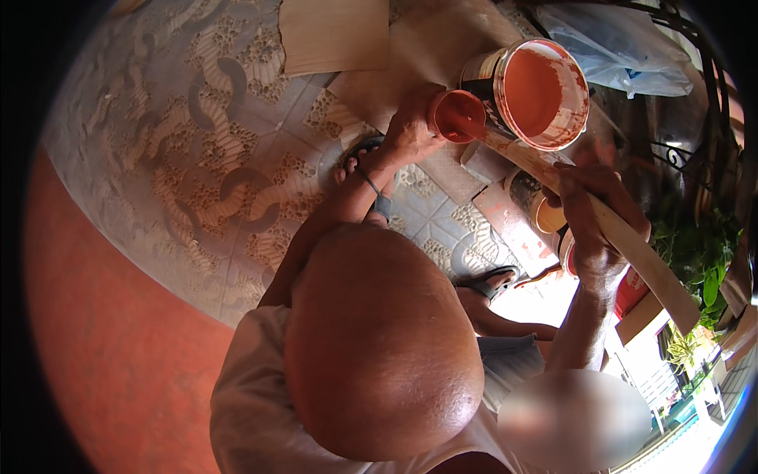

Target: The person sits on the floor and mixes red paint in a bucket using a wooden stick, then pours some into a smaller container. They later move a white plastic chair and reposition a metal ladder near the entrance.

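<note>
Left hand [414,128] grips a red cup [456,116] — right hand [598,207] clasps a wooden stick [646,265], beside a paint bucket [541,99].

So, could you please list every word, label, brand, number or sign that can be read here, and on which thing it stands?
No text can be read with certainty, so there is nothing to quote.
Bucket: pale lettering on its dark side, too angled and small to read.
Can: dark side, too blurred to read.
Cup and stick: no text visible.
</note>
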{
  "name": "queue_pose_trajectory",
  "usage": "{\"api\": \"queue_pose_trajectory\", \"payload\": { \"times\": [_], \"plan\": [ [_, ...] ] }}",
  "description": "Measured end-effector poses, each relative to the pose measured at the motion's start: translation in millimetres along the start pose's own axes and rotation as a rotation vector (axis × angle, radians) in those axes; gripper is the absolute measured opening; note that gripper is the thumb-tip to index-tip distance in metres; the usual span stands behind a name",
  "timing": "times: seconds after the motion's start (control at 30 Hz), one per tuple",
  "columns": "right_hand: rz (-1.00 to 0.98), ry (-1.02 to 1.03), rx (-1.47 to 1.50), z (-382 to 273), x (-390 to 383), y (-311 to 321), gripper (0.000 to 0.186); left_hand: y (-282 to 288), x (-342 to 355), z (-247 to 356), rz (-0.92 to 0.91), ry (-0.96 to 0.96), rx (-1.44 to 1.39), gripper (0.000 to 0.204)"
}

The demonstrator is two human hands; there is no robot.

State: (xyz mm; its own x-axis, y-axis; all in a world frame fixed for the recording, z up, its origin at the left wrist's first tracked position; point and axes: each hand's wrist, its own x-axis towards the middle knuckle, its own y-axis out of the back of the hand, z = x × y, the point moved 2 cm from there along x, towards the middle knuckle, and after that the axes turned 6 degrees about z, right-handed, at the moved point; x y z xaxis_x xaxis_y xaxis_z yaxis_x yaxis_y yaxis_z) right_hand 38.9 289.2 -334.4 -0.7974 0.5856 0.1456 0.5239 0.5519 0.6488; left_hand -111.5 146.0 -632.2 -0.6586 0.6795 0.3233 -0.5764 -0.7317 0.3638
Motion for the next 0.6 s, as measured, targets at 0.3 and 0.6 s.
{"api": "queue_pose_trajectory", "payload": {
  "times": [0.3,0.6],
  "plan": [
    [0.013,-0.017,-0.049,8,1,2,0.022,-1,0,2,0.016,-0.002,-0.013,0.072],
    [0.058,-0.192,0.049,7,-8,0,0.013,-1,-2,1,0.026,-0.017,0.027,0.072]
  ]
}}
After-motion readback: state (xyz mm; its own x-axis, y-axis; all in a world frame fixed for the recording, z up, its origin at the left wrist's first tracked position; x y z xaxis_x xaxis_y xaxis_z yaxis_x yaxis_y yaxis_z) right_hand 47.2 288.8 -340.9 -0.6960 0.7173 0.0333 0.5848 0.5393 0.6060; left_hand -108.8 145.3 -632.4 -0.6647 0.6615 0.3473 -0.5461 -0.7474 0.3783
